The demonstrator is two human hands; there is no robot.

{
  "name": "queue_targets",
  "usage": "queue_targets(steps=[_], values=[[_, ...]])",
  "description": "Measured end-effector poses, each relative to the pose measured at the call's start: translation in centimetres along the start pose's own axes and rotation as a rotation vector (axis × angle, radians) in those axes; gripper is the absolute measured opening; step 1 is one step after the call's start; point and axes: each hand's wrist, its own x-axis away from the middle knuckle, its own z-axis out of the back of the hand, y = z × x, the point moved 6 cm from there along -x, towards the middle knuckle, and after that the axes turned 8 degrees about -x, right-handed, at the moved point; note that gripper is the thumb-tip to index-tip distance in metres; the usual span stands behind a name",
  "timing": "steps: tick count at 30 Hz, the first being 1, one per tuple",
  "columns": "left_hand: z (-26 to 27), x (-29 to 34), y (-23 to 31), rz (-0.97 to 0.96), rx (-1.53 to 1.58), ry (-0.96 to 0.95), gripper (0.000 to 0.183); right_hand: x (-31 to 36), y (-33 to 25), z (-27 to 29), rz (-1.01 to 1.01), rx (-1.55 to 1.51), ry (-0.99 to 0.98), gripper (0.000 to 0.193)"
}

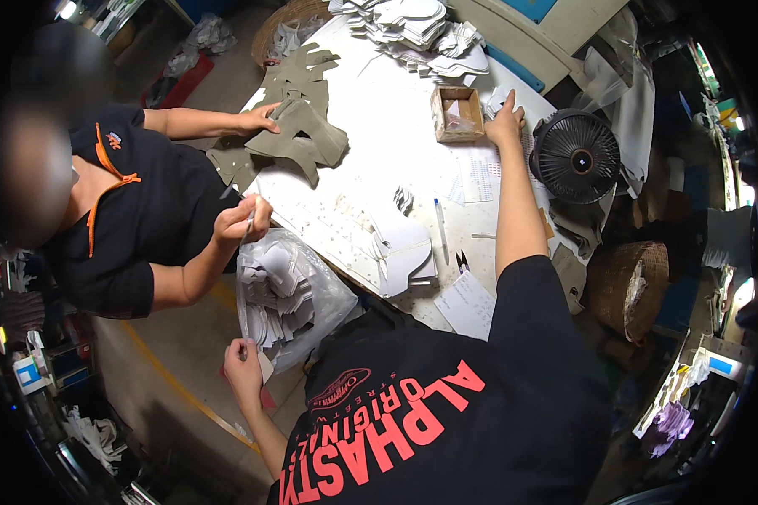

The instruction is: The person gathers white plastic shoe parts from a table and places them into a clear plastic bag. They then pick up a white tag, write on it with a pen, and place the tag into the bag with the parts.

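Near the counter's (387, 156) right edge, our right hand (505, 123), fingers parted, had the box (459, 135) just leftward; whether our left hand (243, 362) gripped, we couldn't tell.

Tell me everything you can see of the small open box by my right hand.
The small open box looks wooden: brown, roughly square, with straight, thin walls and no lid in place. It sits upright, open side up, on the white table. Pale, partly see-through scraps lie inside; what they are is unclear. Your right hand is just to its right; whether it touches the box I cannot tell.
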Motion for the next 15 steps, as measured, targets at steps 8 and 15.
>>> queue_targets(steps=[8,15], values=[[0.6,-1.0,0.4,-0.108,0.02,-0.008,0.023,-1.5,1.7,0.1,0.276,-0.219,0.295,0.078],[-2.8,-1.1,-3.1,-0.062,0.473,-0.221,0.026,12.2,-6.7,7.1,0.583,-0.466,0.542,0.068]])
